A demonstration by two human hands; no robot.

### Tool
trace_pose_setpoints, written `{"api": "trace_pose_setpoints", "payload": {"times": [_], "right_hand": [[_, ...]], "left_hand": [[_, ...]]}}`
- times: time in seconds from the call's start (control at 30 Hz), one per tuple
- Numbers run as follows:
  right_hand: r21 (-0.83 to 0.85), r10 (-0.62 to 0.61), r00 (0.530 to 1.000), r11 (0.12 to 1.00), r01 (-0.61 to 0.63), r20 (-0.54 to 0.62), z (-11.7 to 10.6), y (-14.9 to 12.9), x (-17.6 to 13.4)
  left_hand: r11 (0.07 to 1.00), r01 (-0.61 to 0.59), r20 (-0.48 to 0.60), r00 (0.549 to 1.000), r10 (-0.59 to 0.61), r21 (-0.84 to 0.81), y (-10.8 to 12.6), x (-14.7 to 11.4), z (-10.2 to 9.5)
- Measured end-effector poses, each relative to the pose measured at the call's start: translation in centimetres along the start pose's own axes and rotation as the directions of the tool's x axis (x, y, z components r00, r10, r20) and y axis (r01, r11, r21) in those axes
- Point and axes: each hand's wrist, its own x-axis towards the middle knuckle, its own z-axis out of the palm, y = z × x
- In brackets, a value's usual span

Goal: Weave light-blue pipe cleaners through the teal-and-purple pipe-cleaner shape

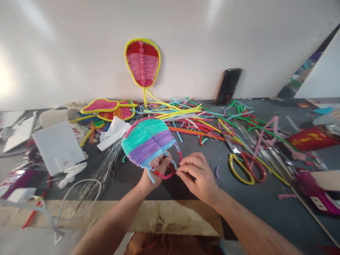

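Note:
My left hand [158, 170] grips the lower edge of a pipe-cleaner fan [148, 140], its fingers partly hidden behind it. Bands of teal, purple and light blue fill the fan, and a twisted pink rim runs along its top left and loops round below its right side. On the right of that loop, my right hand [198, 173] pinches at a light blue pipe-cleaner end beside the pink rim. Short light blue ends stick out near the left thumb. Scissors [239, 159] with yellow and red handles lie to the right of my right hand.
A finished pink-and-red fan [142, 63] with yellow rim leans upright at the wall. Loose pipe cleaners [183, 113] pile behind my hands. A phone [228, 86] stands at the back right, a red can [315, 137] lies farther right. Wires [106, 170] and a white card [57, 147] are left.

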Motion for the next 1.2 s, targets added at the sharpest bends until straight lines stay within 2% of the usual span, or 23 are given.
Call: {"api": "trace_pose_setpoints", "payload": {"times": [0.1,0.23,0.37,0.47,0.57,0.67,0.83,0.9,1.03,1.2], "right_hand": [[-0.059,-0.054,0.996,0.997,0.058,0.074,0.4,-0.1,-0.2],[-0.122,-0.058,0.992,0.990,0.072,0.115,0.7,-0.2,-0.2],[-0.096,-0.038,0.992,0.994,0.049,0.118,0.2,-0.2,-0.2],[-0.002,-0.041,0.990,0.999,0.042,0.138,-0.5,0.0,-0.1],[0.129,0.052,0.996,0.990,-0.061,0.076,-1.2,0.2,0.1],[0.170,0.198,0.980,0.966,-0.194,-0.006,-1.6,0.5,0.2],[0.216,0.398,0.914,0.888,-0.406,0.080,-1.4,0.3,0.1],[0.202,0.375,0.922,0.900,-0.387,0.096,-1.2,0.2,0.1],[0.130,0.223,0.971,0.964,-0.232,0.084,-0.8,0.3,0.1],[0.092,0.146,0.987,0.984,-0.152,0.064,-0.4,0.4,-0.1]], "left_hand": [[0.998,0.035,-0.023,0.999,-0.036,-0.058,0.0,-0.1,0.2],[0.982,0.095,-0.007,0.995,-0.098,-0.163,0.1,0.0,0.2],[0.947,0.165,0.065,0.986,-0.153,-0.275,0.2,0.2,-0.1],[0.947,0.143,0.041,0.990,-0.137,-0.289,0.3,0.2,-0.3],[0.951,0.122,0.004,0.992,-0.127,-0.285,0.5,0.3,-0.3],[0.938,0.121,-0.010,0.991,-0.131,-0.324,0.8,0.3,-0.3],[0.916,0.082,-0.070,0.990,-0.119,-0.393,1.0,0.3,-0.2],[0.923,0.048,-0.103,0.990,-0.095,-0.383,0.9,0.4,-0.1],[0.955,0.027,-0.125,0.990,-0.067,-0.294,0.6,0.4,0.0],[0.986,0.015,-0.148,0.988,-0.040,-0.168,-0.4,0.3,0.3]]}}
